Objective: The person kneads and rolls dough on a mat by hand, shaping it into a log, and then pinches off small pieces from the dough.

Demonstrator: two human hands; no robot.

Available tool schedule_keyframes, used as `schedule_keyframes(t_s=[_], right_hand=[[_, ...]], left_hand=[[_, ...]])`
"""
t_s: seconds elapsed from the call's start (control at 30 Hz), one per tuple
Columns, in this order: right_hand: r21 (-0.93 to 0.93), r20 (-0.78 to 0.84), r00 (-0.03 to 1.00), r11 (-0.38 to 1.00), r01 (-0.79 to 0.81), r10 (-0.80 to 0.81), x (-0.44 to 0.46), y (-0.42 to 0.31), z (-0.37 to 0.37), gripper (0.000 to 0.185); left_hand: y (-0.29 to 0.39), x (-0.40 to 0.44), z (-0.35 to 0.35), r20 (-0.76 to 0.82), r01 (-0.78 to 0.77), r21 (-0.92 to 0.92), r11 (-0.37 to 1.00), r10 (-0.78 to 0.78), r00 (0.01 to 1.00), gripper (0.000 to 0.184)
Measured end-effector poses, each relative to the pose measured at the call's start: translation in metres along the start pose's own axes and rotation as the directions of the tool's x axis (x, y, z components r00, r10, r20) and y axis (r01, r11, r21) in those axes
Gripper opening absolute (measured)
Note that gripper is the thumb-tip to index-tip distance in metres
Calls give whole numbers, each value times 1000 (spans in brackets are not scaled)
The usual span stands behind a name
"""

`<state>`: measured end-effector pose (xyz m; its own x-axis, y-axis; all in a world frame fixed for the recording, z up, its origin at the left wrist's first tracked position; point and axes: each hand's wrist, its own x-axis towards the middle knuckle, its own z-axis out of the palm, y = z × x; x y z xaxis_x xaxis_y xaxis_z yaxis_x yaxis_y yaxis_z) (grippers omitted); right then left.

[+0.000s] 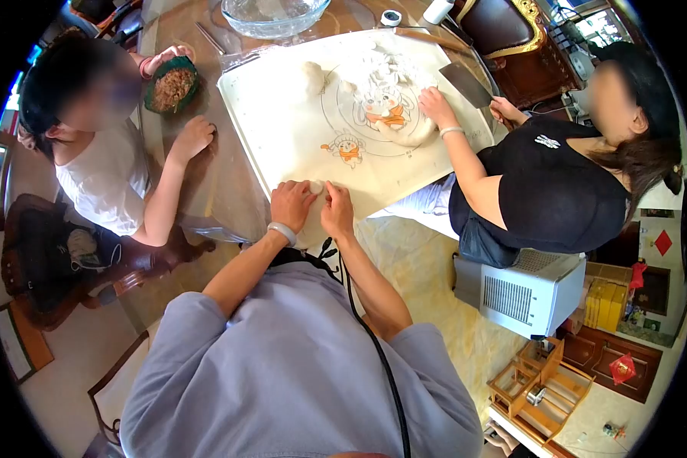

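A small piece of pale dough [317, 186] lies at the near edge of the white printed mat [275, 141], between my hands. My left hand [291, 203], with a pale bangle at the wrist, is closed on its left side. My right hand [337, 209] pinches at the dough from the right, fingertips pressed together. Parts of the dough are hidden by my fingers. Farther up the mat sit a round lump of dough [307, 79] and a floury heap of cut dough pieces [382, 69].
A person on the right holds a cleaver [466, 84], other hand by a dough roll [406, 135]. At left, another person holds a dark green bowl [193, 82] of minced filling. A glass bowl [275, 21] stands at the back; a black cable [374, 332] hangs before me.
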<state>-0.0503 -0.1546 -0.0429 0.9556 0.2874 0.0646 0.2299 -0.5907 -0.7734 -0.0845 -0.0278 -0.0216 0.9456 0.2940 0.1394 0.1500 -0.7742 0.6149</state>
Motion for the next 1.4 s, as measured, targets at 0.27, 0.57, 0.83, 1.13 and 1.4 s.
schedule_keyframes(t_s=[0.27, 0.57, 0.83, 1.13, 1.4], right_hand=[[-63, 4, 999, 997, -43, 43, -4, -6, -12, 43], [3, -144, 988, 999, 48, -47, -1, -2, -8, 42], [122, -144, 989, 992, -25, 43, -1, 5, -15, 29], [-130, -57, 998, 991, 8, -15, 5, -17, -8, 27], [-104, -51, 999, 995, 5, -10, 1, -16, -11, 29]], left_hand=[[-6, 4, -9, 30, -31, -125, 992, 35, 999, 26], [-11, 12, -12, 106, 17, -299, 954, 15, 994, 40], [2, 25, -48, 11, -63, -412, 909, 74, 997, 40], [-19, 25, -7, 242, -186, -201, 962, 232, 942, 37], [-25, 36, -10, 272, -272, -228, 935, 329, 904, 33]])
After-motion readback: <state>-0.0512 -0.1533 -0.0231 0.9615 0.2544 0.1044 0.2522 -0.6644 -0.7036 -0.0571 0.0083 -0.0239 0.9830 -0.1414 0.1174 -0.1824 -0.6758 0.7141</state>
